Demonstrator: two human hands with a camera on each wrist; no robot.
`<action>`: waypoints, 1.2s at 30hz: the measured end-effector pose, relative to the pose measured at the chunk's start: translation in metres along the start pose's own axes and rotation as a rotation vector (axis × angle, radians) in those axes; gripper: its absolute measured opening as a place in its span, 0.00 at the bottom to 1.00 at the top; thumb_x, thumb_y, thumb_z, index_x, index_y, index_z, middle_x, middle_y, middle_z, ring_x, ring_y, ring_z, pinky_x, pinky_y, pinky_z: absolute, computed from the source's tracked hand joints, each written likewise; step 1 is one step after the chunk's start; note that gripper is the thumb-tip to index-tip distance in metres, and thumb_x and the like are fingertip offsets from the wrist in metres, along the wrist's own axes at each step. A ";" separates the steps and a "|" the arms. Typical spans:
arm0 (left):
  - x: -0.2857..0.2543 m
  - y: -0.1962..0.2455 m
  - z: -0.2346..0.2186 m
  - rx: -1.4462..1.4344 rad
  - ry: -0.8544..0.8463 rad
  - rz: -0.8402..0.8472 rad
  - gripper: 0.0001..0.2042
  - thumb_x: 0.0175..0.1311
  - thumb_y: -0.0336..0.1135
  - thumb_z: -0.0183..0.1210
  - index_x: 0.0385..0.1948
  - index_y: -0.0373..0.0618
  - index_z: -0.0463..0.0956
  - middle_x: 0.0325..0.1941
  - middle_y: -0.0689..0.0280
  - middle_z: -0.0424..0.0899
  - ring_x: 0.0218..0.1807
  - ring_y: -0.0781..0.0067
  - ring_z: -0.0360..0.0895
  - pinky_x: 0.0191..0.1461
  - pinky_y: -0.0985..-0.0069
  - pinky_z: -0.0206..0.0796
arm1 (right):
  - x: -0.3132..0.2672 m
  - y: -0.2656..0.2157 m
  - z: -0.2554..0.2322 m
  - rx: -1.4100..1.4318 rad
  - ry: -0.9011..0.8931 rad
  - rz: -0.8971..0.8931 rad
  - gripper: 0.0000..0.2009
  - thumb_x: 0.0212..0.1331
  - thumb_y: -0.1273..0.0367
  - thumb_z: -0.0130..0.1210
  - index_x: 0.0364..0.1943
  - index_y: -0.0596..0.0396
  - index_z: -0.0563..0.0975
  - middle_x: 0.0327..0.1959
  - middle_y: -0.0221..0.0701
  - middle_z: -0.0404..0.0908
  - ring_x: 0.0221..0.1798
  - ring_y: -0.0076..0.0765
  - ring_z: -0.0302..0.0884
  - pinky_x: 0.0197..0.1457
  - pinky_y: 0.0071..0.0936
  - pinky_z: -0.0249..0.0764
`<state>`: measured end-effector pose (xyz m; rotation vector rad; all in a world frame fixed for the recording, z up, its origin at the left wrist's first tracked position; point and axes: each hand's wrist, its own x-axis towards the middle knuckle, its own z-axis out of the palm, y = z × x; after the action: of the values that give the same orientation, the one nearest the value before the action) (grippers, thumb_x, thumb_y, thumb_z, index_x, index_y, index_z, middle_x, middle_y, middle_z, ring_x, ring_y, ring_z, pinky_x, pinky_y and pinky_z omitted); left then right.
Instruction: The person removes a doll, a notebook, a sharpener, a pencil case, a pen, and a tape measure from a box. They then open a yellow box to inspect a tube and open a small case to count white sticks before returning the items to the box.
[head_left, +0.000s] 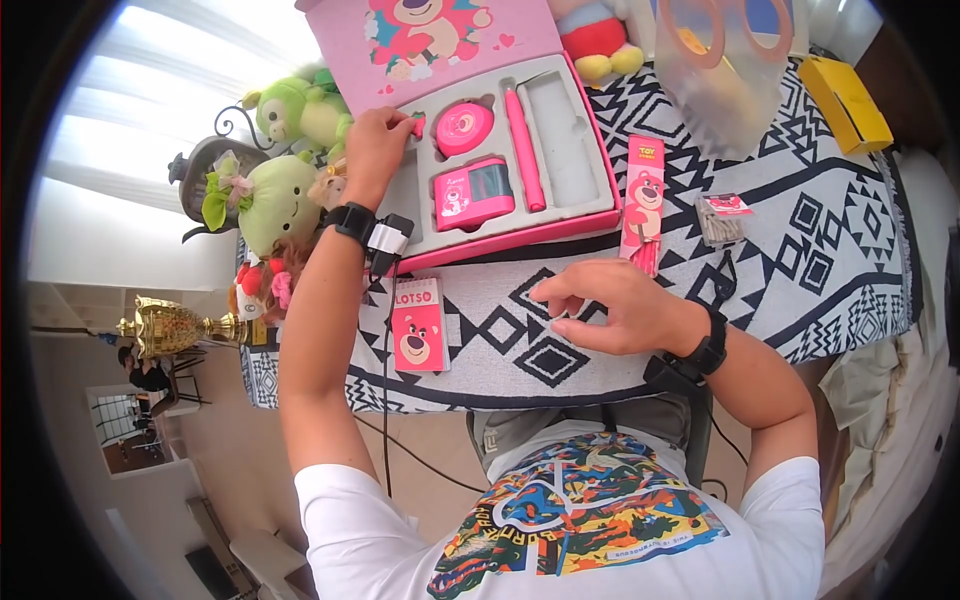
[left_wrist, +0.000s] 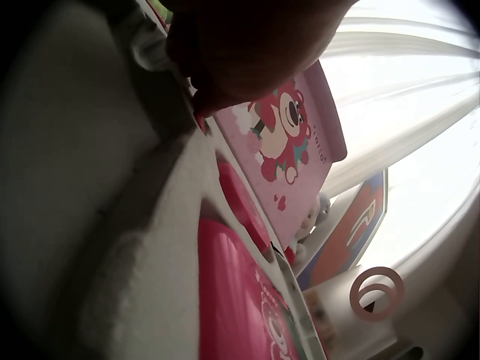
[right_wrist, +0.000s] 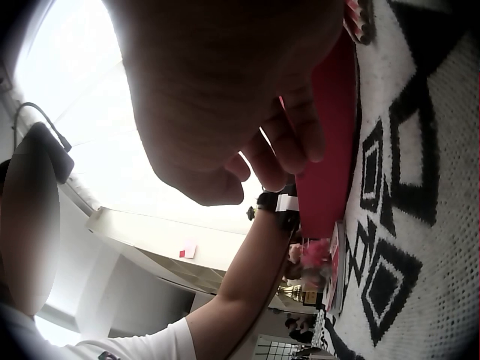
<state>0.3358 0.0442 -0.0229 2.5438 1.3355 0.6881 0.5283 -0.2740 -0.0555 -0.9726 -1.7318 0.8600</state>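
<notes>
My left hand (head_left: pixel 375 152) reaches over the upper left of an open pink gift box (head_left: pixel 545 237), its fingertips pinching a small red strawberry-like piece (head_left: pixel 418 124) with some green on it. In the left wrist view this hand (left_wrist: pixel 247 56) is dark, with only a bit of red at its fingertips. The box's grey tray (head_left: pixel 555 120) holds a round pink case (head_left: pixel 464 128), a pink boxy sharpener-like piece (head_left: pixel 474 194) and a pink pen (head_left: pixel 523 150). My right hand (head_left: pixel 615 305) hovers over the patterned cloth, fingers loosely bent, holding nothing.
A Lotso notepad (head_left: pixel 418 325), a pink pencil pack (head_left: pixel 644 205) and a small clear packet (head_left: pixel 722 220) lie before the box. Plush toys (head_left: pixel 280 200) and a gold trophy (head_left: pixel 170 326) stand left. A clear bag (head_left: pixel 715 90) and yellow box (head_left: pixel 845 105) sit right.
</notes>
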 end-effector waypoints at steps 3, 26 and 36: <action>0.000 0.001 0.000 0.009 0.004 0.015 0.11 0.60 0.38 0.65 0.33 0.38 0.86 0.32 0.53 0.87 0.35 0.53 0.84 0.42 0.62 0.73 | 0.000 0.000 0.000 -0.005 0.002 -0.003 0.17 0.58 0.72 0.64 0.52 0.57 0.81 0.33 0.32 0.83 0.34 0.31 0.82 0.39 0.28 0.79; -0.165 0.071 -0.070 -0.279 0.042 0.080 0.05 0.65 0.28 0.64 0.35 0.36 0.82 0.30 0.65 0.79 0.31 0.76 0.73 0.38 0.77 0.66 | 0.075 0.012 -0.124 -0.845 0.372 0.176 0.12 0.67 0.70 0.52 0.48 0.60 0.81 0.43 0.46 0.84 0.45 0.54 0.83 0.51 0.42 0.78; -0.267 0.036 -0.066 -0.150 0.113 -0.120 0.07 0.60 0.28 0.66 0.38 0.39 0.84 0.37 0.58 0.82 0.43 0.56 0.78 0.50 0.65 0.69 | 0.124 0.104 -0.145 -0.947 -0.053 0.553 0.13 0.62 0.74 0.49 0.46 0.62 0.82 0.45 0.52 0.85 0.50 0.61 0.82 0.54 0.47 0.77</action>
<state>0.1999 -0.1970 -0.0352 2.3186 1.4016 0.8830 0.6586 -0.1004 -0.0525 -2.1329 -1.9617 0.3359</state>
